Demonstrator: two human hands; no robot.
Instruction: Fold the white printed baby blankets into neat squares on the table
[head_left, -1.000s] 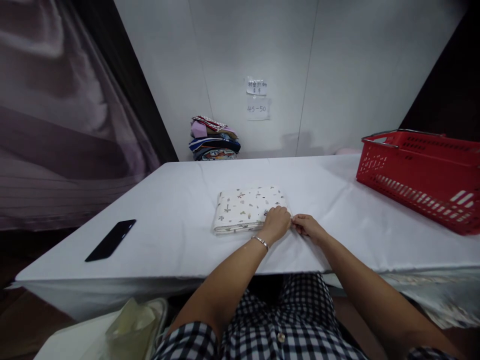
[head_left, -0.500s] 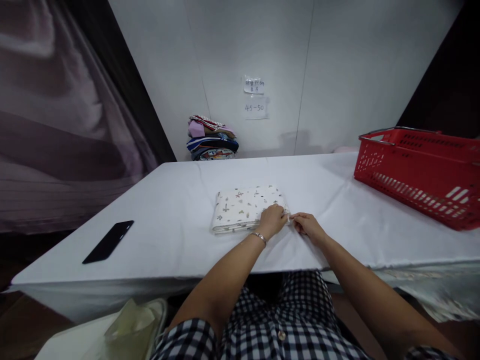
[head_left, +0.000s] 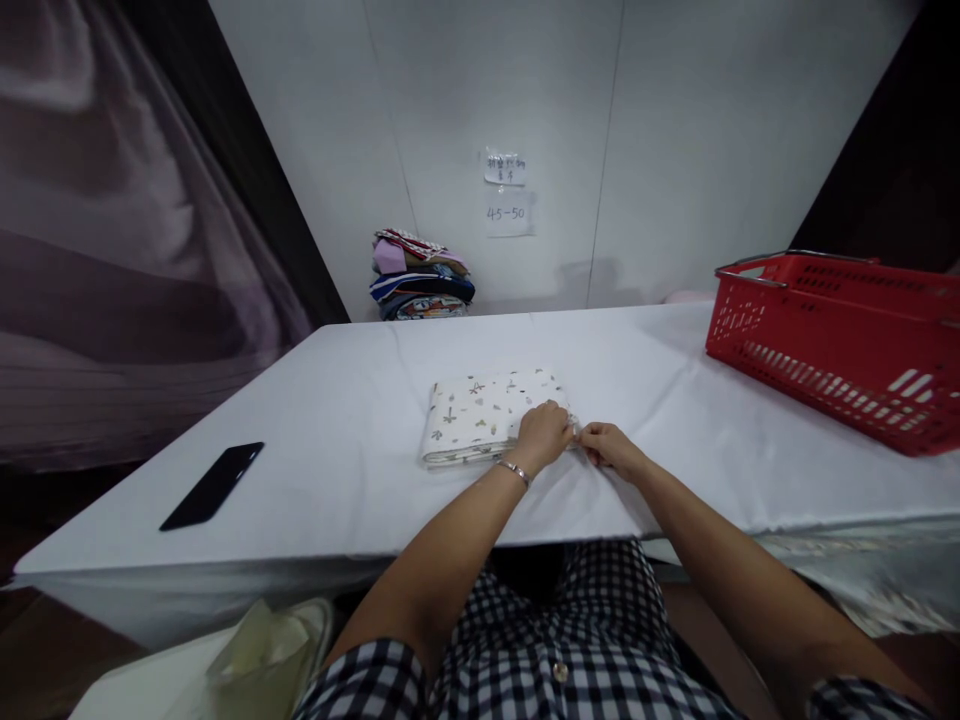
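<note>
A folded white cloth (head_left: 472, 412) printed with small leaf-like and flower-like shapes lies flat on the white-covered table (head_left: 360, 400). My left hand (head_left: 544, 435), with a bracelet at its wrist, rests on the cloth's near right corner, its fingers curled and closed at the edge. Just to its right, my right hand (head_left: 606, 445) pinches at the same corner, thumb and fingertips together. A small bit of the cloth's edge shows between the two hands. The fingers hide most of that corner.
A red plastic basket (head_left: 832, 350) with metal handles stands at the right. Folded fabrics (head_left: 422, 280) are piled at the back by the wall. A black flat phone-like object (head_left: 214, 487) lies at the left. Paper signs (head_left: 510, 213) hang on the wall.
My hands stay at the cloth's right corner, with only slight finger movement; the right hand sits a touch closer to the left. The whole view has shifted slightly.
</note>
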